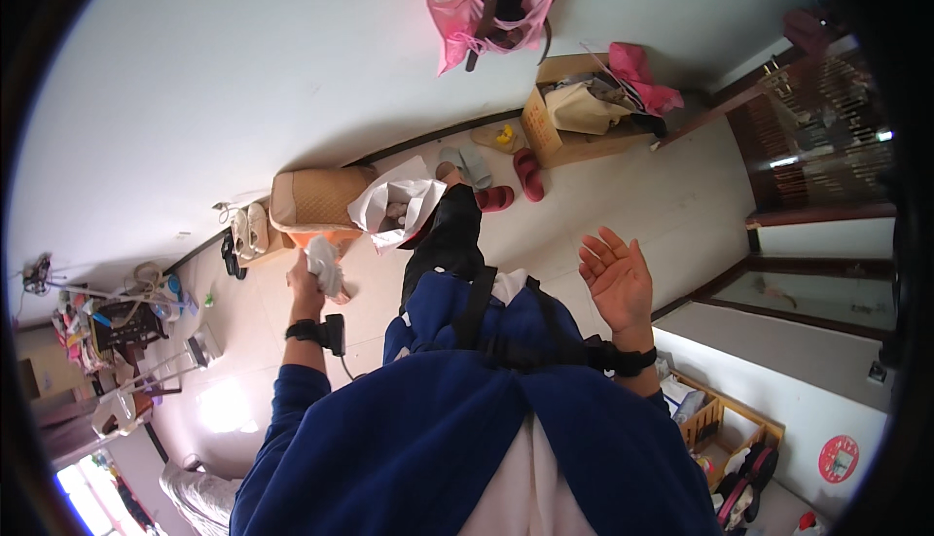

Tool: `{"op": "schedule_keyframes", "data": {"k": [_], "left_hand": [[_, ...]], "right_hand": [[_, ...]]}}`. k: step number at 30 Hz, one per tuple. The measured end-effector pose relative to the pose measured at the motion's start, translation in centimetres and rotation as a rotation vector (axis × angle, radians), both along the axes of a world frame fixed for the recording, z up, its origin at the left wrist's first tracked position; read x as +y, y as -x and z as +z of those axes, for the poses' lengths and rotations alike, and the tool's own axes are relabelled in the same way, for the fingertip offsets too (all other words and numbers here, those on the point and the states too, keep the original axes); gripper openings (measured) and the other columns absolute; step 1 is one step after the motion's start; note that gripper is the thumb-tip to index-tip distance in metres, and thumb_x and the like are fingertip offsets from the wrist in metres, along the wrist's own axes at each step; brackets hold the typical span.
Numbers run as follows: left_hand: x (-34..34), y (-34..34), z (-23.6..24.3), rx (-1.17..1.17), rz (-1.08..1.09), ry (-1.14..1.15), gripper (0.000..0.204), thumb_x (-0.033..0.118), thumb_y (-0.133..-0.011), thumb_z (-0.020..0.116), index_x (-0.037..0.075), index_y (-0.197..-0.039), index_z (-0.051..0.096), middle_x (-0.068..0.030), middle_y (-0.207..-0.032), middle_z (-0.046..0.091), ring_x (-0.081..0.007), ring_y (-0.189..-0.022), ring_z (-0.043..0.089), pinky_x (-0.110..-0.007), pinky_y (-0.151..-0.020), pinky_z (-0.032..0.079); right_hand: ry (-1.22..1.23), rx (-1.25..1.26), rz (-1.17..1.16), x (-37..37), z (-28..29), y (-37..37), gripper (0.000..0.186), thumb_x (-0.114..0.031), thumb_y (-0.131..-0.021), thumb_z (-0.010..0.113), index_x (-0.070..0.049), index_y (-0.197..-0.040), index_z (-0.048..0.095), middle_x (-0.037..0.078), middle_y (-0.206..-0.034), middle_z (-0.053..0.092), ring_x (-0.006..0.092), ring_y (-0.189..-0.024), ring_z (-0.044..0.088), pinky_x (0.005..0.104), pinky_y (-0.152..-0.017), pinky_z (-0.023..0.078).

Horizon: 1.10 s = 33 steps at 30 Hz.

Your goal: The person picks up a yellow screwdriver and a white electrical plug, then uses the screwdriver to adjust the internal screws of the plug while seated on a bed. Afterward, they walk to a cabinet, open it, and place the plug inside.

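Note:
My left hand [305, 281] is closed on a crumpled white cloth [324, 262], whose exact kind I cannot make out. It hangs in front of a tan padded stool or box [309, 197] with an orange part [336, 240] below. Just right of that stands an open white bag [397, 207] with something pale inside, too small to name. My right hand [620, 281] is raised over the floor to the right. Its palm is turned up, its fingers are spread, and nothing lies in it.
Red slippers [512, 191] and grey slippers [467, 164] lie along the wall beside a full cardboard box [579, 127]. Pale shoes [251, 230] stand left of the stool. A pink hanging organizer [501, 6] is on the wall. At lower right is a wooden rack [730, 419].

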<state>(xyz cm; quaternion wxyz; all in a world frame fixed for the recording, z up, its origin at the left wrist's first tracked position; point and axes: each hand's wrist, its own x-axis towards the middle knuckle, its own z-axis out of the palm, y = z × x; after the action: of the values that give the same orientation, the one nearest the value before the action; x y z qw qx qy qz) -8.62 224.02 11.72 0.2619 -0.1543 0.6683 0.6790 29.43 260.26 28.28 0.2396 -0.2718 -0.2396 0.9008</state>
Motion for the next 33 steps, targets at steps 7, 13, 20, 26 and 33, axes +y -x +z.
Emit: {"op": "schedule_keyframes", "data": {"k": [7, 13, 20, 26, 33], "left_hand": [[-4.1, -6.8, -3.5, -0.174, 0.098, 0.032, 0.047, 0.044, -0.094, 0.049, 0.001, -0.109, 0.059, -0.0112, -0.089, 0.062, -0.0239, -0.078, 0.064, -0.04, -0.063, 0.056], [-13.1, -13.2, -3.9, -0.244, 0.27, 0.469, 0.053, 0.045, -0.09, 0.051, -0.005, -0.1, 0.065, -0.0135, -0.09, 0.065, -0.0241, -0.084, 0.063, -0.039, -0.072, 0.05], [-18.1, -19.7, -3.9, -0.399, 0.281, 0.676, 0.051, 0.043, -0.087, 0.052, -0.003, -0.102, 0.067, -0.0152, -0.093, 0.067, -0.0232, -0.086, 0.063, -0.038, -0.075, 0.049], [-18.0, -20.4, -2.7, -0.32, 0.214, 0.527, 0.048, 0.042, -0.091, 0.051, -0.002, -0.099, 0.068, -0.0102, -0.088, 0.066, -0.0175, -0.083, 0.06, -0.034, -0.073, 0.047], [-25.7, -22.6, -1.2, -0.257, 0.192, 0.534, 0.049, 0.043, -0.091, 0.05, -0.003, -0.097, 0.067, -0.0101, -0.085, 0.065, -0.0162, -0.083, 0.058, -0.033, -0.074, 0.046]], "right_hand": [[0.074, -0.093, 0.136, 1.0, -1.0, 4.6, 0.039, -0.036, -0.099, 0.043, -0.005, -0.118, 0.056, 0.012, -0.108, 0.064, 0.0214, -0.093, 0.062, 0.0336, -0.082, 0.048], [0.118, -0.053, 0.293, 1.4, -1.1, 10.7, 0.035, -0.034, -0.099, 0.044, -0.004, -0.113, 0.058, 0.011, -0.104, 0.064, 0.0198, -0.089, 0.061, 0.0339, -0.08, 0.048], [0.111, -0.201, 0.429, -0.9, -3.2, 14.0, 0.031, -0.031, -0.098, 0.049, -0.006, -0.112, 0.057, 0.007, -0.101, 0.064, 0.017, -0.09, 0.06, 0.0325, -0.08, 0.047], [0.078, -0.297, 0.508, -4.0, -4.0, 15.5, 0.027, -0.029, -0.097, 0.051, -0.006, -0.11, 0.058, 0.006, -0.098, 0.064, 0.0156, -0.088, 0.06, 0.0309, -0.078, 0.046], [0.043, -0.316, 0.593, -13.4, -3.2, 20.0, 0.024, -0.027, -0.097, 0.051, -0.007, -0.107, 0.061, 0.007, -0.095, 0.067, 0.0158, -0.086, 0.062, 0.0302, -0.075, 0.047]]}}
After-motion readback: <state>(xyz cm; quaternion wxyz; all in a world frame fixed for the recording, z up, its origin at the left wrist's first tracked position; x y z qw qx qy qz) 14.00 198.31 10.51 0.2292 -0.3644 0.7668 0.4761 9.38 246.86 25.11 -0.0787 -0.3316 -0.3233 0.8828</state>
